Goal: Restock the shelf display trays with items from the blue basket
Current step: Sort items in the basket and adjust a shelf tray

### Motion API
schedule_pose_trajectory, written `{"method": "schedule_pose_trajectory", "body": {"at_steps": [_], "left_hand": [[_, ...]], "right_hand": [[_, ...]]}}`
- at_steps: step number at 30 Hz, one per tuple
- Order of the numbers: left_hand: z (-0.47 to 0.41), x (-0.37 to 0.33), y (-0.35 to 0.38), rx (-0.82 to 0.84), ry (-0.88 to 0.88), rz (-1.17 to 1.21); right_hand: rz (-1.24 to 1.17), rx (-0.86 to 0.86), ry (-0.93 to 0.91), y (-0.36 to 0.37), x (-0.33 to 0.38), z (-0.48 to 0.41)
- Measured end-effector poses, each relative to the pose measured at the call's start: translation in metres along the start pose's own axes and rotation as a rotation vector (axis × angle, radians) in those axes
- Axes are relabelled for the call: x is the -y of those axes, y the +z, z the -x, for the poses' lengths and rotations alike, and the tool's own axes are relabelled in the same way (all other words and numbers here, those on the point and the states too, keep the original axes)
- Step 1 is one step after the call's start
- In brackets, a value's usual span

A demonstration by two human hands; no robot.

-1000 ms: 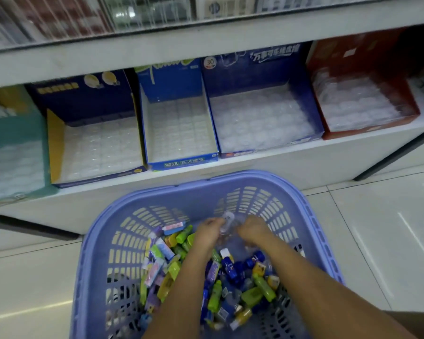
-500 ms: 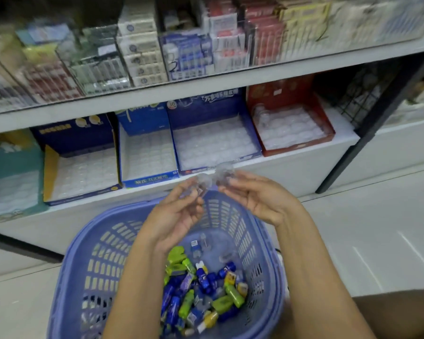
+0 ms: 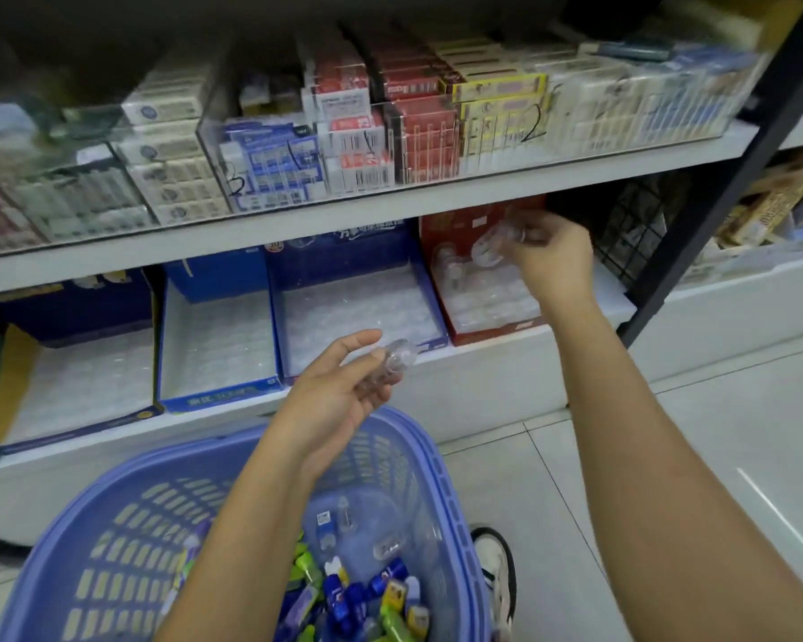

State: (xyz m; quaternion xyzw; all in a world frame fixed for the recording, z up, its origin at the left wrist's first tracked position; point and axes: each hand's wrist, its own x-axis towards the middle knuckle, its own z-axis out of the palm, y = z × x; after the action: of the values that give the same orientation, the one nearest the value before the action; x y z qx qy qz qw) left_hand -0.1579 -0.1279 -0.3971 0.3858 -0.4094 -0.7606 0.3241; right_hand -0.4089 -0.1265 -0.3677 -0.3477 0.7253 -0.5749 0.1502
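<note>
The blue basket (image 3: 112, 525) stands on the floor at the bottom left, with several small coloured bottles (image 3: 353, 595) heaped in it. My left hand (image 3: 339, 391) hovers above the basket rim and holds a small clear bottle (image 3: 397, 359) between thumb and fingers. My right hand (image 3: 550, 261) is raised in front of the red display tray (image 3: 483, 312) and pinches another clear bottle (image 3: 497, 245). To the left on the low shelf sit a dark blue tray (image 3: 353, 308), a lighter blue tray (image 3: 214, 354) and a yellow-sided blue tray (image 3: 66, 386); each holds a clear plastic insert.
Above the trays a shelf carries stacked white, blue, red and yellow boxes (image 3: 390, 132) behind a clear front. A black upright post (image 3: 715, 201) stands right of the red tray. A shoe (image 3: 497, 572) rests on the tiled floor beside the basket.
Both hands rose out of the basket with clear bottles. The right hand then moved up and right to the red tray. The view tilted upward.
</note>
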Motion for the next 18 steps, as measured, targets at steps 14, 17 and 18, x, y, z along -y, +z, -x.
{"method": "schedule_pose_trajectory", "body": {"at_steps": [14,17,18], "left_hand": [[-0.04,-0.007,0.001,-0.058,0.157,-0.231],[-0.043,-0.007,0.003,-0.097,0.166,-0.305],[-0.043,-0.007,0.004,-0.117,0.167,-0.316]], "right_hand": [[0.22,0.229,-0.322,0.035,-0.051,-0.061],[0.19,0.244,-0.34,0.032,-0.05,-0.063],[0.173,0.262,-0.333,0.031,-0.051,-0.064]]}}
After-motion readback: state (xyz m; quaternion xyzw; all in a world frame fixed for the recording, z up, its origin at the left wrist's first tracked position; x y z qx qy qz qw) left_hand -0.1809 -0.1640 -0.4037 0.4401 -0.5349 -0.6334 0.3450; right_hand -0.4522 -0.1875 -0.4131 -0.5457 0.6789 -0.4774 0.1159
